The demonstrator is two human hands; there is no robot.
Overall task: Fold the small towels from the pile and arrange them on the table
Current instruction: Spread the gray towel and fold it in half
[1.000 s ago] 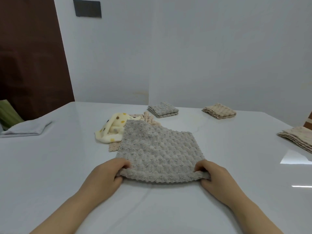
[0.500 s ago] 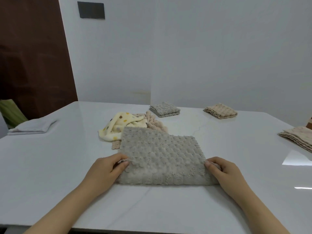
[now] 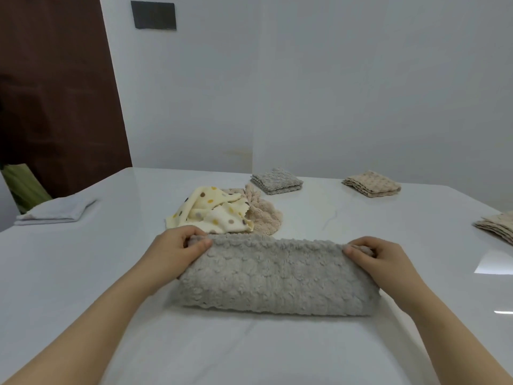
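Your left hand [image 3: 177, 252] pinches the far left corner of the grey towel [image 3: 274, 276], fingers curled over its nubbly pile; your right hand [image 3: 380, 258] pinches the far right corner the same way. The towel lies as a long folded band across the glossy white table [image 3: 111, 273], just in front of you. Just beyond it sits the pile: a thin cream spotted cloth [image 3: 212, 212] crumpled over a fluffy pink towel [image 3: 263, 218]. Further back rest a folded grey square [image 3: 276, 181] and a folded beige waffle square [image 3: 372, 183].
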